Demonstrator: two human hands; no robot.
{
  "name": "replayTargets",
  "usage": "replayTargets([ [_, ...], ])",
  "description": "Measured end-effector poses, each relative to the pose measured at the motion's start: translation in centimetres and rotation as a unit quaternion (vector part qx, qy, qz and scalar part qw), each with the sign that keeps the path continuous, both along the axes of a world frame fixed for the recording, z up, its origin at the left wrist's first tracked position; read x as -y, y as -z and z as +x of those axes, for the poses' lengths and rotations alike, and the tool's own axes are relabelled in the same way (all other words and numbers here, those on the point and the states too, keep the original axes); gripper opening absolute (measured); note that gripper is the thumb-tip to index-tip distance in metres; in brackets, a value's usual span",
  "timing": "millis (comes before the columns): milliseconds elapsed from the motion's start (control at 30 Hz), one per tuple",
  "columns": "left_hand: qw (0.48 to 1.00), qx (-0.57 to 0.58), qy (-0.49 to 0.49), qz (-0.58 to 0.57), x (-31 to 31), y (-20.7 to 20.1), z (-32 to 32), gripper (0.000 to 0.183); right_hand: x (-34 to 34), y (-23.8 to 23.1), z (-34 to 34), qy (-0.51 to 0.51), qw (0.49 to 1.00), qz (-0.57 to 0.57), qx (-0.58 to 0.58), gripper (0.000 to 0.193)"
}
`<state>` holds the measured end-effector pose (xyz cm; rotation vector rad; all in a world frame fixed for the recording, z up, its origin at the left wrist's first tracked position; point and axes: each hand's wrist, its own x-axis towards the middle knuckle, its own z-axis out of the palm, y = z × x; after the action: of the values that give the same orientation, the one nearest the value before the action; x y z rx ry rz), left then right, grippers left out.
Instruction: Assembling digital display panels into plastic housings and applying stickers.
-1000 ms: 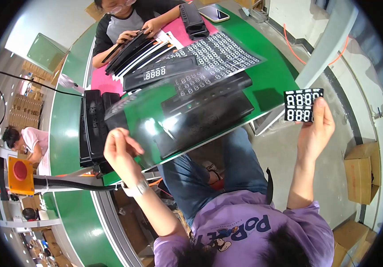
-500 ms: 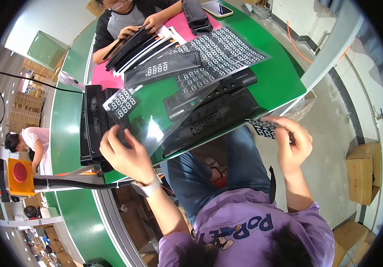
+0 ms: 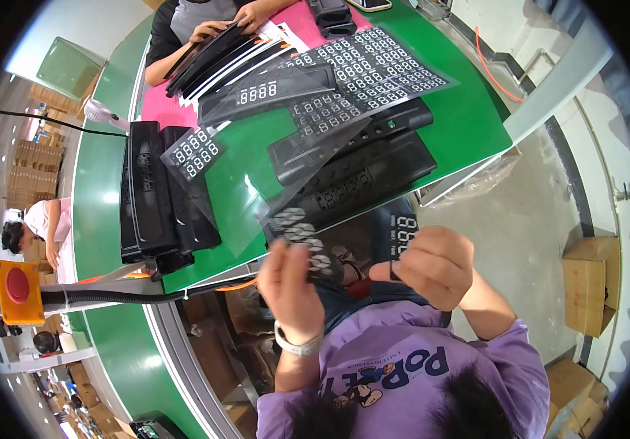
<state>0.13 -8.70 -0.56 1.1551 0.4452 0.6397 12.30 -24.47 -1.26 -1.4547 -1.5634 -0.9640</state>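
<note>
My left hand [image 3: 297,293] is closed on a blurred film strip [image 3: 302,233] with rows of white digit shapes, just off the table's near edge. To its right my right hand [image 3: 436,267] grips a small black digit label [image 3: 404,228] between thumb and curled fingers. Both hands are above my lap, apart from each other. Whether the two pieces are joined is not clear. Beyond them, a black plastic housing [image 3: 362,183] with a digit window lies along the table edge, partly under clear film. A second housing [image 3: 293,164] sits behind it.
Large digit-label sheets [image 3: 373,66] and a black digit panel [image 3: 271,91] lie farther back on the green table [image 3: 242,154]. A small label sheet [image 3: 192,154] rests beside stacked black housings [image 3: 143,197] at left. A co-worker's hands [image 3: 209,31] hold black strips opposite.
My left hand has moved right from the table's left part and now holds a digit film strip. The right hand has come inward, leftward, with its label. The view has shifted slightly.
</note>
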Motion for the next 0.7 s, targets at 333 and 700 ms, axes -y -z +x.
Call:
replayTargets([
  [333,0.981,-0.018,0.187,-0.057,1.7,0.2,0.6,0.048,-0.9,1.4,-1.9,0.000,0.998,0.049,0.024,0.012],
  [700,0.973,-0.030,0.052,0.223,0.1,1.2,-1.4,0.059,0.2,-0.2,-3.2,-0.026,0.941,-0.122,-0.315,0.024],
])
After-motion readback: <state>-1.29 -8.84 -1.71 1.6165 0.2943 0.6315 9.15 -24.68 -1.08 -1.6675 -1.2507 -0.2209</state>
